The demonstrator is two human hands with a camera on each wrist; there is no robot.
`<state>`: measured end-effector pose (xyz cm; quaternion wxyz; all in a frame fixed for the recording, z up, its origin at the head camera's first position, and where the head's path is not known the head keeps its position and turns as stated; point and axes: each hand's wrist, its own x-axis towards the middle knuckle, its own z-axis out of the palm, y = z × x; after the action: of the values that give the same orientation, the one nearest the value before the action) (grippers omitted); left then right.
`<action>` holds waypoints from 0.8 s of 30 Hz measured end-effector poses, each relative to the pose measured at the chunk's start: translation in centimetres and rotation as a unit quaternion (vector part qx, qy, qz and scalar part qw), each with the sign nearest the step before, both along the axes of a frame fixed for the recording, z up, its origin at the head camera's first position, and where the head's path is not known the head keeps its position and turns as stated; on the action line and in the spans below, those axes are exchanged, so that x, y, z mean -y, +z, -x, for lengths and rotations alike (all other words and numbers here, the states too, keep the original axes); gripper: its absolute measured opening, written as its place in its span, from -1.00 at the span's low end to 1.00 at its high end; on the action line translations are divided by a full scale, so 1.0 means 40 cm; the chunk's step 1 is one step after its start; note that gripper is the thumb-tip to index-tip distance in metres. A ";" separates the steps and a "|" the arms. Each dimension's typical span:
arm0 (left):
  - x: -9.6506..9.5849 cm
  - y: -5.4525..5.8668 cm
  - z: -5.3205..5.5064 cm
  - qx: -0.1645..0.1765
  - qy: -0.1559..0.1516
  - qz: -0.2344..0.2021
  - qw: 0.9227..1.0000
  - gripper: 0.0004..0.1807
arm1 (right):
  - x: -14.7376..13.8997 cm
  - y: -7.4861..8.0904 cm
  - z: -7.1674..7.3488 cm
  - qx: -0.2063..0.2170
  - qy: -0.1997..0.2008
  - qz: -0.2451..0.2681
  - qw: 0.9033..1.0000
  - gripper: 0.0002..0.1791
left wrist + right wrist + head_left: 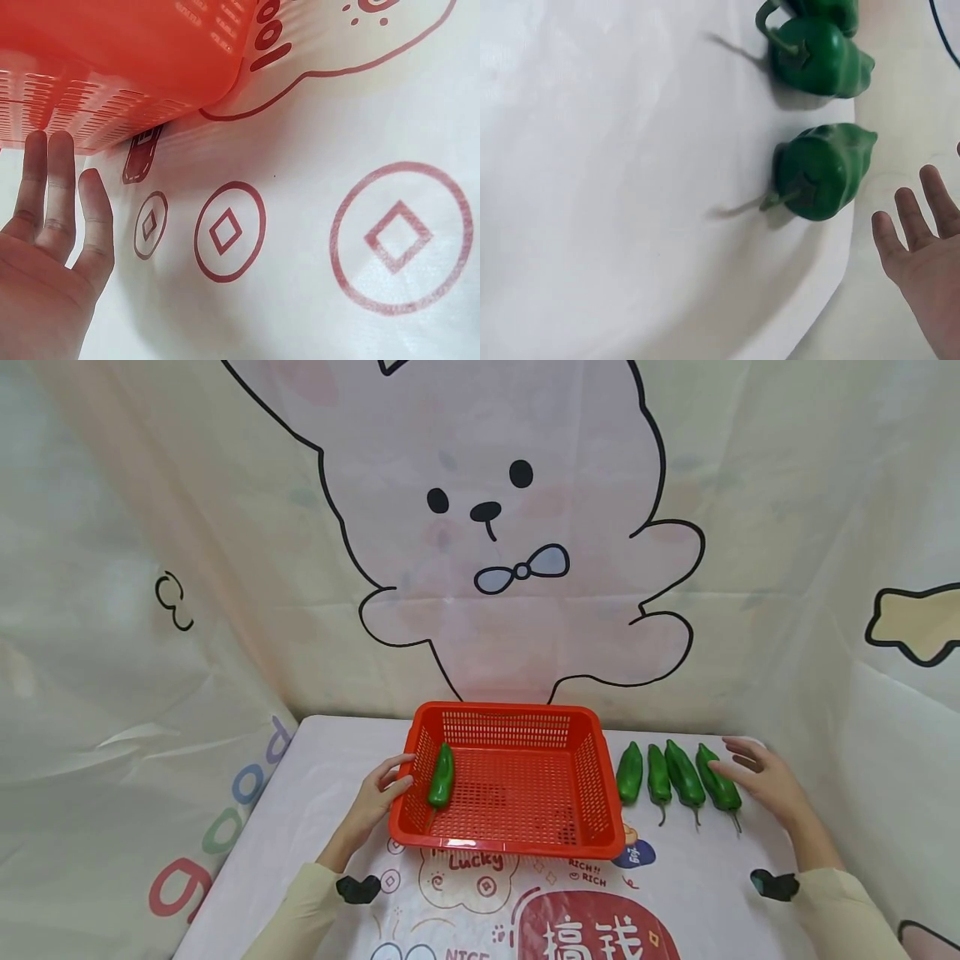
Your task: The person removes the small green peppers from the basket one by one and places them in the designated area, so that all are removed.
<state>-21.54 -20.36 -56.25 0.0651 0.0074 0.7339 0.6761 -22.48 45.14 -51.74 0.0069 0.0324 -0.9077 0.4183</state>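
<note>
A red plastic basket [504, 852] stands on the table, with one green pepper [442, 777] lying inside near its left wall. My left hand [375, 795] is at the basket's left side, its fingers extended against or very near the wall; the left wrist view shows the fingertips [60, 142] by the slotted side. To the right of the basket, several green peppers [683, 774] lie in a row, stems toward me. Beside the rightmost pepper [821, 172] is my right hand [767, 779], fingers spread, holding nothing. Contact with that pepper cannot be made out.
A white printed cloth [480, 910] with red drawings and lettering covers the table. Behind it hangs a pale backdrop [585, 635] with a cartoon animal, and fabric walls rise at left and right.
</note>
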 end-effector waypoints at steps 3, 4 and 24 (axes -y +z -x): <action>-0.001 0.001 -0.003 0.000 0.002 -0.004 1.000 -0.45 | 0.014 0.009 -0.006 -0.008 0.009 0.006 1.000 -0.21; -0.001 0.000 -0.003 0.001 0.003 -0.004 1.000 -0.45 | 0.019 0.012 -0.008 -0.007 0.012 0.011 1.000 -0.20; 0.001 -0.006 0.000 0.005 -0.005 -0.012 1.000 -0.42 | 0.199 0.099 -0.005 -0.033 0.063 0.038 0.997 -0.13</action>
<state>-21.53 -20.39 -56.48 0.0723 0.0086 0.7257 0.6841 -22.28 37.18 -47.79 0.0112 0.1031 -0.8866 0.4507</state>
